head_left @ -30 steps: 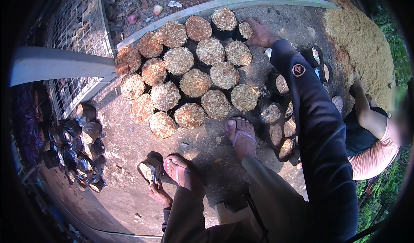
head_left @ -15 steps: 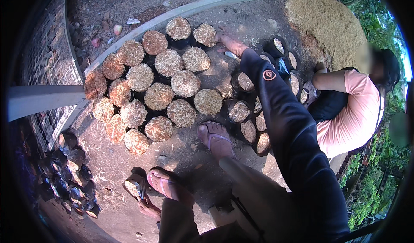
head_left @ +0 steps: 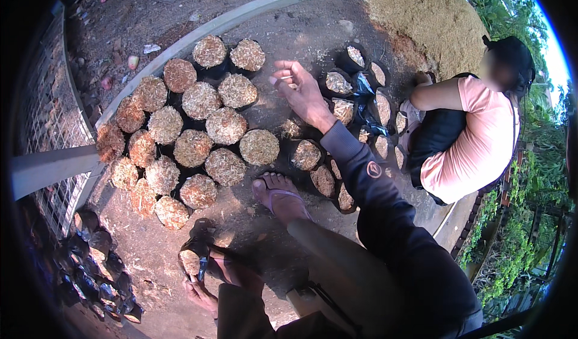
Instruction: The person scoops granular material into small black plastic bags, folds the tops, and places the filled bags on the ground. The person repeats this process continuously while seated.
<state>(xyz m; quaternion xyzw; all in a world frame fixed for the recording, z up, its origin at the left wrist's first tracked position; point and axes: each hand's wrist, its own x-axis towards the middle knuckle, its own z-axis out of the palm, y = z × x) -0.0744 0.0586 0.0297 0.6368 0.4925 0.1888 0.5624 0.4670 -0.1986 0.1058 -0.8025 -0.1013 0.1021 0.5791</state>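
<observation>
My right hand point(head_left: 303, 96), in a dark sleeve, hovers over the ground between two groups of filled bags. Its fingers are apart and slightly curled, with nothing visible in them. Nearest to it on the left stands a round black bag topped with straw-coloured shavings point(head_left: 237, 91), one of several upright in rows. On its other side is a lying filled bag point(head_left: 343, 111). Low beside my foot, my left hand point(head_left: 201, 295) grips a filled black plastic bag point(head_left: 190, 262), whose pale brown top shows. Part of that hand's fingers is hidden behind the bag.
A person in a pink shirt point(head_left: 475, 137) crouches at the right, beside more tilted bags point(head_left: 383, 109). Behind lies a sawdust heap point(head_left: 430, 23). A curved rail point(head_left: 241, 15) borders the far side. Wire mesh point(head_left: 51, 107) and stacked black bags point(head_left: 99, 273) are at left.
My right hand has drawn back from the bag at the far end of the rows and lifted off the ground. My left hand still holds its bag, now tilted differently. The view has shifted right.
</observation>
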